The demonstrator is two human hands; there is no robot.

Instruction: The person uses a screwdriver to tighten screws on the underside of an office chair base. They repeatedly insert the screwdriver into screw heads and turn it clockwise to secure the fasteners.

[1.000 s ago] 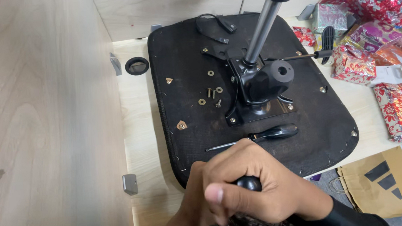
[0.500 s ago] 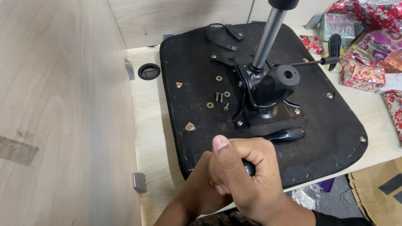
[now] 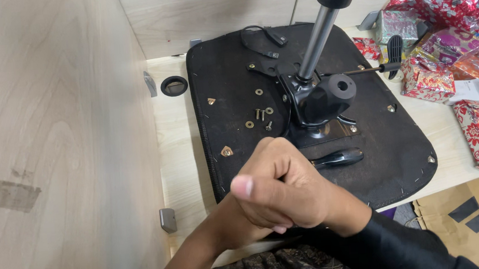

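Right hand [image 3: 289,190] wraps closed over the left hand [image 3: 240,220], contents hidden, near the upturned black padded chair seat [image 3: 236,169], its loose brass screws [image 3: 261,116] left of the black metal tilt mechanism [image 3: 319,102].

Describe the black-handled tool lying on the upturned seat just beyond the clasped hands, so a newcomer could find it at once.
Start at the large black upturned chair seat base lying on the pale wooden desk. Go to the black metal mechanism with the grey gas cylinder at its middle. Just in front of its plate lies the glossy black tool handle, the only smooth elongated thing there; the loose screws and washers nearby are small and metallic.
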